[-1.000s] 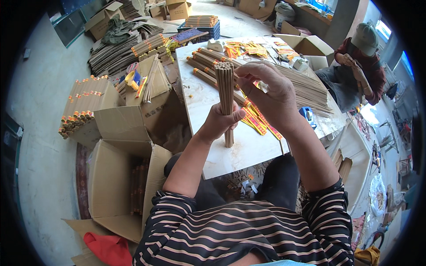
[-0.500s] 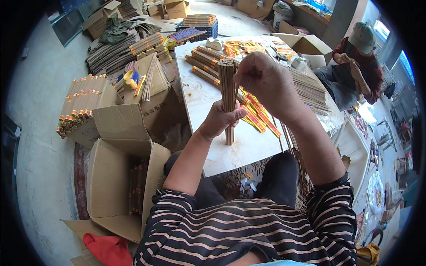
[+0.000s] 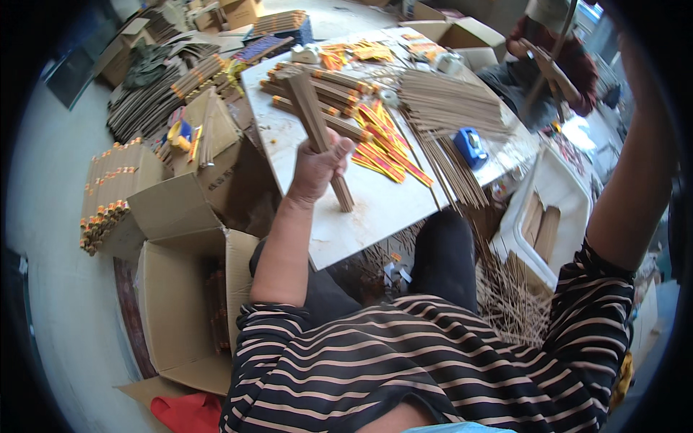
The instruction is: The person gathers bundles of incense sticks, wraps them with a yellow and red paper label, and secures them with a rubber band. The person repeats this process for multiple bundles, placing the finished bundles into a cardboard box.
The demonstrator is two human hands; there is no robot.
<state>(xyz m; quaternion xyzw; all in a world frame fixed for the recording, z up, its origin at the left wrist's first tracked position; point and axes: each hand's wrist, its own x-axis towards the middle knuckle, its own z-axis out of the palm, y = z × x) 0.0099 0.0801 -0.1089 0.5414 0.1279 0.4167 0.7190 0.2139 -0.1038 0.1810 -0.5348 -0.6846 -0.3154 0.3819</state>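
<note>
My left hand [image 3: 317, 167] is closed around the lower part of a bundle of brown incense sticks [image 3: 309, 108]. The bundle leans to the left, its lower end at the white tabletop [image 3: 289, 166]; whether it touches is unclear. My right forearm [image 3: 635, 173] reaches up at the right rim, where the hand is blurred and dark, so its fingers do not show. Beyond the bundle lie wrapped incense bundles [image 3: 346, 88] and red-and-yellow paper labels [image 3: 390, 148]. Loose incense sticks [image 3: 455, 105] are spread farther right, beside a blue tape dispenser [image 3: 471, 148].
An open cardboard box [image 3: 191, 289] holding bundles stands at my left. Finished bundles [image 3: 112, 187] are stacked farther left. A white plastic tub [image 3: 548, 216] stands at the right, near scattered sticks [image 3: 512, 303]. A co-worker [image 3: 552, 68] sits across at the upper right.
My right hand has left the bundle's top and swung up to the right rim. The bundle has tipped from upright to leaning left. The view has shifted rightward, showing the tub and tape dispenser.
</note>
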